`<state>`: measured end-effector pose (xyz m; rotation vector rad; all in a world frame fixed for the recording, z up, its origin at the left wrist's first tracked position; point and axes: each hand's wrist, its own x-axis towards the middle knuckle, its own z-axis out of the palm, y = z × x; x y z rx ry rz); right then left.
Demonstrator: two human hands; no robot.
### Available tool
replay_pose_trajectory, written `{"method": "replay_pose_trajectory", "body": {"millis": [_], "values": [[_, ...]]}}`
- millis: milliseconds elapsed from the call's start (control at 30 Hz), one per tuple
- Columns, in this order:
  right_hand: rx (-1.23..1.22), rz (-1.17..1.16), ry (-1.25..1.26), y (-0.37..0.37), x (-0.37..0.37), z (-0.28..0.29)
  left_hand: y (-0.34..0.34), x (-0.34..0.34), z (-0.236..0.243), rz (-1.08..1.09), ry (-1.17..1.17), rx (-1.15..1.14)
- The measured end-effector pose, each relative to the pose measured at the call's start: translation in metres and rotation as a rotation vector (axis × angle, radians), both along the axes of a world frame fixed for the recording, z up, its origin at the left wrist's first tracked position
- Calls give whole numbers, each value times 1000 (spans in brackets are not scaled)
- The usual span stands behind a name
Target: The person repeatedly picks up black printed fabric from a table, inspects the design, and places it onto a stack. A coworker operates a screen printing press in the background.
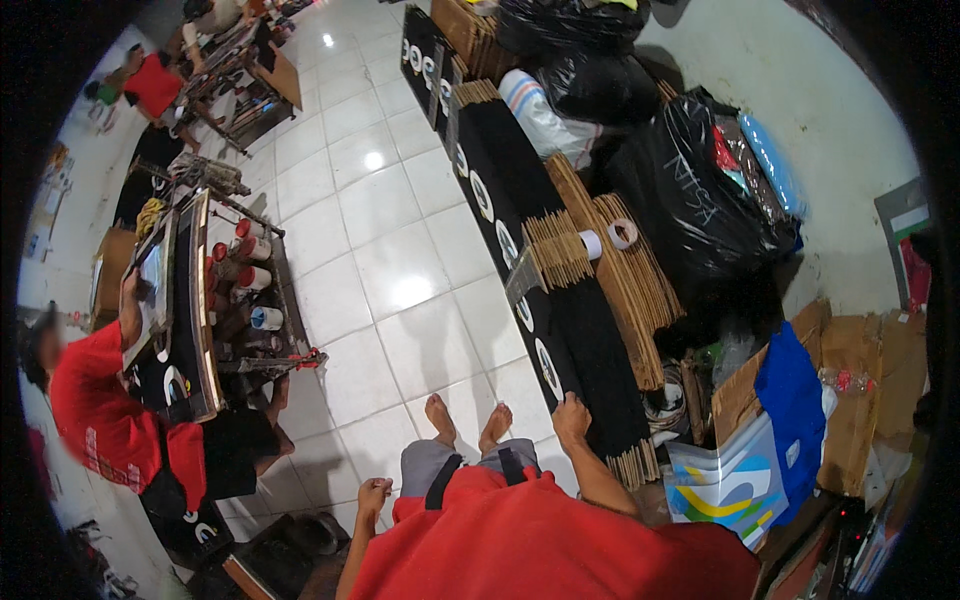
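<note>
My right hand [572, 420] is closed at the left edge of a long black fabric panel [612, 400], beside a white oval print [547, 368]. Its fingertips seem to pinch the edge of the cloth. The fabric lies along a narrow raised row, with several more round prints down its left border. Low by my left side, away from the fabric, my left hand [375, 494] is curled with thumb and fingers together. Whatever is in it, if anything, is too small to make out.
Stacked cardboard strips [560, 250] and a tape roll [622, 234] lie by the row. Black plastic bags [690, 190] and a blue cloth [790, 420] crowd the right. At left, a person in red [105, 410] works at a printing table [205, 300] holding paint jars. White tiles [400, 270] lie between.
</note>
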<state>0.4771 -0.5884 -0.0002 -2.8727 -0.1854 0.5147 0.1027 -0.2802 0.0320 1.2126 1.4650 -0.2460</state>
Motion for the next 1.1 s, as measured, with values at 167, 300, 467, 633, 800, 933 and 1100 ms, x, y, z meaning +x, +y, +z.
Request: {"method": "replay_pose_trajectory", "body": {"millis": [167,300,467,633,800,933,1100], "values": [[-1,111,129,35,10,-8,4,4,-15,203,27,-41],[-75,228,226,56,25,-16,12,-5,-21,359,-24,-48],[-88,450,259,75,59,-54,65,-18,-44,697,-116,35],[-280,1259,166,115,93,-86,165,-33,-60,837,-73,133],[250,50,734,213,86,-76,251,-64,-56,1143,-121,325],[502,87,660,298,84,-54,305,-99,-54,1418,-79,446],[453,232,611,355,84,-29,345,-109,-44,1686,-117,562]]}}
